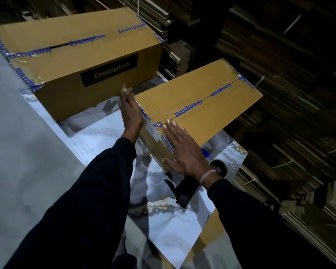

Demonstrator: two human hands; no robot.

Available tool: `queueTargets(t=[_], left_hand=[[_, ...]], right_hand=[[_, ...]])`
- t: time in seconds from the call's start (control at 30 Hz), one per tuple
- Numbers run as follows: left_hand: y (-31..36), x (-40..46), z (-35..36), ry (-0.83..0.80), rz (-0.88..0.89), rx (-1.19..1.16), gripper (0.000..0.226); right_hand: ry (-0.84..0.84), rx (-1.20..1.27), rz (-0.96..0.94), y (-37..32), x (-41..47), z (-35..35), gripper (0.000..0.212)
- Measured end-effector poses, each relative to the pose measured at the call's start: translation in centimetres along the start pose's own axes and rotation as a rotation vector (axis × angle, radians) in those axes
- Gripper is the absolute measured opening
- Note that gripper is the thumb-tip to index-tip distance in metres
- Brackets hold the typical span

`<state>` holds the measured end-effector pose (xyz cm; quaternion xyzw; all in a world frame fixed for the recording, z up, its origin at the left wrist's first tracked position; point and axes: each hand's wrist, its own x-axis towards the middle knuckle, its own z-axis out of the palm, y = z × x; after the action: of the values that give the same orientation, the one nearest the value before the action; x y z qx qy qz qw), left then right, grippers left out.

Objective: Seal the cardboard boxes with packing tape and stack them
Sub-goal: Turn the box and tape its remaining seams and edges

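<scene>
While left hand point(131, 113) flanks near box point(198, 105), right hand point(184, 152) presses.

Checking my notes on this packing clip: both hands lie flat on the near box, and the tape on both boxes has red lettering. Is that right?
Not quite. The head view shows blue lettering on the tape, not red, on the near box and the far box. The rest holds: the left hand and right hand both lie flat on the near box.
</scene>
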<state>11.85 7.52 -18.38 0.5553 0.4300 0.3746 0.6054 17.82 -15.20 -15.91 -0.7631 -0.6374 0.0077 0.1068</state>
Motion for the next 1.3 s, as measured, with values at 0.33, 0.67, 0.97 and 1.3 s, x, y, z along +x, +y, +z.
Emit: queueTargets(t=[0.33,0.67,0.97,1.3], left_hand=[[0.5,0.9,-3.0,-0.100,0.201,0.362,0.030],[0.5,-1.8,-7.7,-0.045,0.261,0.565,0.041],[3.4,-6.9,3.0,-0.533,0.984,0.899,0.051],[1.1,-11.0,6.3,-0.898,0.935,1.223,0.084]], right_hand=[[0.139,0.091,0.058,-1.0,0.1,0.9,0.087],[0.171,0.140,-0.047,-1.4,-1.0,-0.1,0.088],[0.756,0.522,0.671,-4.5,-3.5,2.1,0.064],[0.461,0.435,1.584,-3.7,-7.2,5.7,0.059]])
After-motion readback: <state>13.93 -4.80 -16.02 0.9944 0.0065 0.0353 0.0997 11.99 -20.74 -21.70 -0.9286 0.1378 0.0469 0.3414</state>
